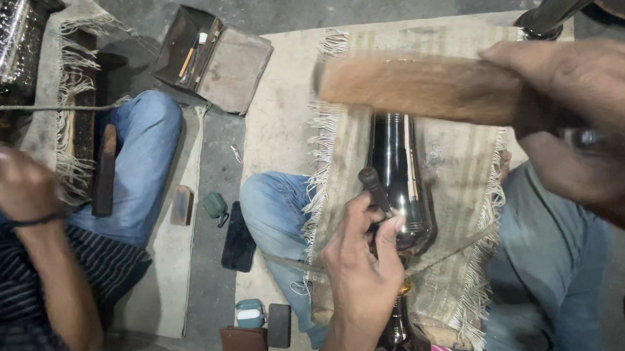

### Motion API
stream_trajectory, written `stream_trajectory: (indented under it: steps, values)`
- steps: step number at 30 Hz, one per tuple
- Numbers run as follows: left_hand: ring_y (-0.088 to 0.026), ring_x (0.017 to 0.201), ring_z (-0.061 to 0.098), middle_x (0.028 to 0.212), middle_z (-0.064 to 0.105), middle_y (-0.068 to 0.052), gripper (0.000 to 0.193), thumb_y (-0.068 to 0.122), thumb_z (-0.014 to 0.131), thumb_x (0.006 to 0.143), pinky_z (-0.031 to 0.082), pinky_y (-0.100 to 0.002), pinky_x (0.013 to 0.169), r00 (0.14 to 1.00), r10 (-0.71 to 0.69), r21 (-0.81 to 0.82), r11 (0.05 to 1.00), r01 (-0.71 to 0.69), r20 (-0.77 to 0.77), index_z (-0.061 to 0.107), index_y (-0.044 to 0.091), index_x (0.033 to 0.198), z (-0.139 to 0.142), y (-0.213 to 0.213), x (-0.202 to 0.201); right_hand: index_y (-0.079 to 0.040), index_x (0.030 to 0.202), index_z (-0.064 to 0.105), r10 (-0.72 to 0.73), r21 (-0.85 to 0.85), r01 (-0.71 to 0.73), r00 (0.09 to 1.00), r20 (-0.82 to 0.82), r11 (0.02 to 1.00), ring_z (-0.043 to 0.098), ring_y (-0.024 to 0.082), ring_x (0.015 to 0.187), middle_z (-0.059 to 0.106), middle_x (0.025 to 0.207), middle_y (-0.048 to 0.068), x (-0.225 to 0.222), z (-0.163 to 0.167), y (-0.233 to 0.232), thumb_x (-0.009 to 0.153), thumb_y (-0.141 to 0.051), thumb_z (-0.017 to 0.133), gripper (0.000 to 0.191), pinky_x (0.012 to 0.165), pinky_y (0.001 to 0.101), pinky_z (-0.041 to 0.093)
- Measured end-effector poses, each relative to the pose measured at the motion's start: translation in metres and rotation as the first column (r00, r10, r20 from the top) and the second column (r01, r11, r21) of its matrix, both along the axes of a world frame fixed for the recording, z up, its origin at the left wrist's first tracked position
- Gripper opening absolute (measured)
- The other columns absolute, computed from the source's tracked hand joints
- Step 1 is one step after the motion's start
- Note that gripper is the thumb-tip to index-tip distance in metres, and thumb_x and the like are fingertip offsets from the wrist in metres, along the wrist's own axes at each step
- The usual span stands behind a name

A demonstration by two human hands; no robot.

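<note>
Fringed mat [467,179], dark vase [399,184] lengthwise

Blue jeans [553,254], bare hands [359,267]

Open brown box [210,56] with small tools seen at eleven o'clock. Black phone [238,238] laid on grey floor [213,168] near centre, green case [215,204] just beside it. Brown wallet [244,344], dark block [280,325], teal case [249,313] grouped at six o'clock. Co-worker's forearm [56,281] seen at eight o'clock — engraved metal vessel [3,50] at ten o'clock.
</note>
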State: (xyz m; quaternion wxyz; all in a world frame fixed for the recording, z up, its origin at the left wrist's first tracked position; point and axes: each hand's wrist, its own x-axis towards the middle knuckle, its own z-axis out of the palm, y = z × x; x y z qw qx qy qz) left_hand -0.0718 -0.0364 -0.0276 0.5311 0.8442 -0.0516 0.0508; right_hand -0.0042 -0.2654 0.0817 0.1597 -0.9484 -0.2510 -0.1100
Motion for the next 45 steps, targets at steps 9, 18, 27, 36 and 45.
stream_trajectory:
  steps: [9, 18, 27, 36, 45]
  values:
    - [-0.033, 0.079, 0.072, 0.086, 0.072, -0.015, 0.030, 0.007, 0.073, 0.091, 0.055, -0.043, 0.070, 0.995, -0.100, 0.051, 0.994, 0.099, 0.013, 0.066, 0.004, 0.120, 0.009, 0.003, 0.009, 0.002, 0.123, 0.064, -0.072, 0.086, 0.070, 0.997, 0.021, 0.994, 0.072, 0.031, 0.090, 0.072, 0.105, 0.022, -0.014, -0.046, -0.037, 0.072, 0.015, 0.058, 0.053, 0.079, 0.0398, 0.057]
    - [-0.030, 0.082, 0.070, 0.090, 0.069, -0.015, 0.034, 0.000, 0.069, 0.091, 0.055, -0.041, 0.072, 0.955, -0.290, 0.100, 0.954, 0.283, 0.062, 0.067, 0.005, 0.124, 0.011, 0.014, 0.014, 0.001, 0.127, 0.058, -0.407, 0.589, 0.465, 0.881, -0.240, 0.661, 0.067, 0.026, 0.103, 0.066, 0.115, 0.018, -0.065, -0.078, -0.008, 0.081, 0.014, 0.057, 0.048, 0.090, 0.0359, 0.054]
    - [-0.030, 0.085, 0.067, 0.102, 0.074, -0.013, 0.043, -0.005, 0.066, 0.087, 0.056, -0.039, 0.078, 0.803, -0.582, 0.191, 0.809, 0.556, 0.126, 0.064, 0.007, 0.127, 0.016, 0.024, 0.036, 0.001, 0.123, 0.056, -0.483, 0.698, 0.512, 0.835, -0.265, 0.501, 0.062, 0.023, 0.112, 0.060, 0.120, 0.016, -0.088, -0.108, -0.016, 0.090, 0.016, 0.055, 0.036, 0.101, 0.0336, 0.051]
    - [-0.029, 0.087, 0.067, 0.095, 0.072, -0.009, 0.037, 0.004, 0.068, 0.091, 0.055, -0.042, 0.080, 0.607, -0.788, 0.236, 0.612, 0.755, 0.100, 0.066, 0.010, 0.127, 0.023, 0.031, 0.061, 0.001, 0.119, 0.054, -0.495, 0.695, 0.564, 0.803, -0.333, 0.446, 0.057, 0.019, 0.121, 0.055, 0.126, 0.014, -0.156, -0.095, 0.012, 0.099, 0.017, 0.053, 0.026, 0.111, 0.0314, 0.048]
    - [-0.030, 0.092, 0.068, 0.096, 0.073, -0.006, 0.050, 0.002, 0.066, 0.079, 0.054, -0.043, 0.077, 0.366, -0.930, 0.322, 0.356, 0.877, 0.029, 0.065, 0.013, 0.128, 0.027, 0.023, 0.086, 0.002, 0.119, 0.055, -0.617, 0.702, 0.534, 0.768, -0.170, 0.471, 0.061, 0.019, 0.108, 0.062, 0.113, 0.014, -0.167, -0.192, -0.036, 0.096, 0.001, 0.070, 0.028, 0.098, 0.0314, 0.051]
